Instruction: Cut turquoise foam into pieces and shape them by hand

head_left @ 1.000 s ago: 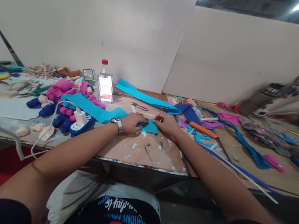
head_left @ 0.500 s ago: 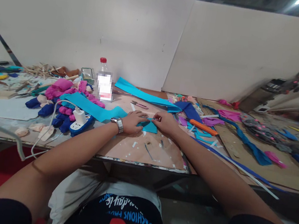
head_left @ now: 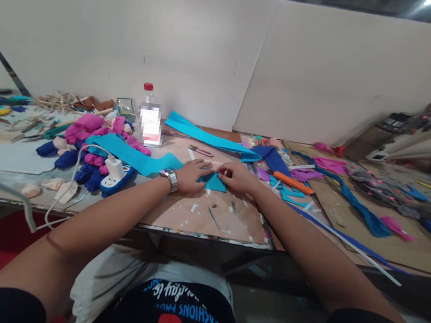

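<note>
A turquoise fabric strip (head_left: 132, 154) runs along the worktop from the left and passes beneath my left hand (head_left: 192, 176). That hand lies flat with its fingers spread, pressing the strip down. At the strip's right end, my right hand (head_left: 238, 177) has thumb and fingertips pinched together at the upper corner, which looks slightly folded over. Small snips (head_left: 203, 152) lie just beyond my hands. Another turquoise strip (head_left: 210, 138) stretches across the back of the worktop.
On the left are a plugged-in power strip (head_left: 116, 182), pink and blue fabric bundles (head_left: 87, 127) and a red-capped bottle (head_left: 148, 88). An orange utility knife (head_left: 293, 183) lies at right among scraps, near a long white strip (head_left: 356, 245).
My right hand's pinched fingers have shifted slightly left, drawing the strip's upper corner with them. My left hand stays in place.
</note>
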Tool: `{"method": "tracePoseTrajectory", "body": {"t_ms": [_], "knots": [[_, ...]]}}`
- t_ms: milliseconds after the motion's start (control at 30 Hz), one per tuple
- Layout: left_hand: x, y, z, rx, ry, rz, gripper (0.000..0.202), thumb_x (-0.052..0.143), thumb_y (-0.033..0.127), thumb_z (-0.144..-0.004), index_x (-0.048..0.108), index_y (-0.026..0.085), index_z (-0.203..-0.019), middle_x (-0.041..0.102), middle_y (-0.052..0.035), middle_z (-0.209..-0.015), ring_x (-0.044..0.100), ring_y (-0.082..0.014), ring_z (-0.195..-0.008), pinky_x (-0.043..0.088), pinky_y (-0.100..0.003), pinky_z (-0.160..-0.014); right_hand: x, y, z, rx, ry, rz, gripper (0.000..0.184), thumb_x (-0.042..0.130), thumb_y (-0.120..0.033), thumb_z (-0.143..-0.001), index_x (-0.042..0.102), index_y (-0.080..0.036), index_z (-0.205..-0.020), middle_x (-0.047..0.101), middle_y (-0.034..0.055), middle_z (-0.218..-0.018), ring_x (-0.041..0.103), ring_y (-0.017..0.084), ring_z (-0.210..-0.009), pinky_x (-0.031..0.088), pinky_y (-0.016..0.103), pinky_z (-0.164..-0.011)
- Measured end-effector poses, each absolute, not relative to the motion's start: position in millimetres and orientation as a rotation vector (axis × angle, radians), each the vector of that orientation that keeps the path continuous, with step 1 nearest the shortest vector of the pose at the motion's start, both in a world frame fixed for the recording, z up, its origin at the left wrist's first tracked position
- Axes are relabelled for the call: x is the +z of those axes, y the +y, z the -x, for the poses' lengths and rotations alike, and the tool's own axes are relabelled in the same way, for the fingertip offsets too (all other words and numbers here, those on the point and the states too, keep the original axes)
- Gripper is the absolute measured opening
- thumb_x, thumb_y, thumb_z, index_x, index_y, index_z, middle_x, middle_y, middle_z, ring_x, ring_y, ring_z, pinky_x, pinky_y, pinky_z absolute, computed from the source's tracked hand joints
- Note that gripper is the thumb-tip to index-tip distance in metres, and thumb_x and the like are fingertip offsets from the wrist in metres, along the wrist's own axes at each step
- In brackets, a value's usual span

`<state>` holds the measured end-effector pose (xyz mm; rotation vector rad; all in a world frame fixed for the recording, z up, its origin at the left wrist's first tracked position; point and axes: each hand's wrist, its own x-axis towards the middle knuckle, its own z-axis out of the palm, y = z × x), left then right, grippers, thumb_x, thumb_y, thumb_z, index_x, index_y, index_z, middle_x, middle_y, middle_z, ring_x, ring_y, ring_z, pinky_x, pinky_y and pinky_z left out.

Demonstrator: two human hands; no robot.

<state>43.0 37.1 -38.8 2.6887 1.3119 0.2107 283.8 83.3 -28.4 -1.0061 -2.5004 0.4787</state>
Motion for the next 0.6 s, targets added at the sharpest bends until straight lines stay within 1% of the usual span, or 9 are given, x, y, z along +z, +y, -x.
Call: {"method": "tracePoseTrajectory", "body": {"t_ms": [100, 233, 433, 600], "knots": [[-40.2, 38.4, -42.4, 0.203, 1.305, -2.689, 0.072, 0.052, 0.040, -0.090, 0.040, 0.020, -0.159, 0.028, -0.0126, -0.170, 0.025, -0.0378, -0.156, 0.023, -0.060, -0.125, -26.6, 83.5, -285.3, 0.495, -2.522, 0.992, 0.023, 0.063, -0.028, -0.084, 0.078, -0.017, -0.099, 0.076, 0.0053, -0.083, 0.063, 0.016, -0.067, 0.044, 0.026, -0.064], [-42.4, 39.7, -41.9, 0.211, 1.301, -2.704, 0.073, 0.052, 0.040, -0.090, 0.039, 0.021, -0.159, 0.030, -0.0133, -0.169, 0.027, -0.0369, -0.155, 0.024, -0.060, -0.125, -25.9, 83.7, -286.4, 0.497, -2.501, 0.973, 0.028, 0.062, -0.029, -0.087, 0.076, -0.018, -0.108, 0.076, 0.0046, -0.088, 0.063, 0.015, -0.067, 0.044, 0.025, -0.064], [-44.8, 40.7, -41.1, 0.234, 1.300, -2.714, 0.070, 0.052, 0.041, -0.090, 0.041, 0.023, -0.157, 0.033, -0.0111, -0.168, 0.028, -0.0351, -0.155, 0.026, -0.057, -0.124, -27.7, 86.4, -286.9, 0.476, -2.500, 1.008, 0.020, 0.063, -0.026, -0.084, 0.074, -0.018, -0.099, 0.075, 0.0034, -0.084, 0.063, 0.015, -0.069, 0.045, 0.024, -0.065], [-40.3, 37.5, -41.8, 0.239, 1.289, -2.708, 0.070, 0.053, 0.041, -0.090, 0.042, 0.023, -0.157, 0.033, -0.0107, -0.168, 0.029, -0.0360, -0.154, 0.025, -0.059, -0.124, -30.0, 88.4, -287.5, 0.503, -2.498, 0.971, 0.020, 0.066, -0.023, -0.079, 0.075, -0.017, -0.096, 0.074, 0.0047, -0.086, 0.063, 0.015, -0.070, 0.048, 0.025, -0.067]]}}
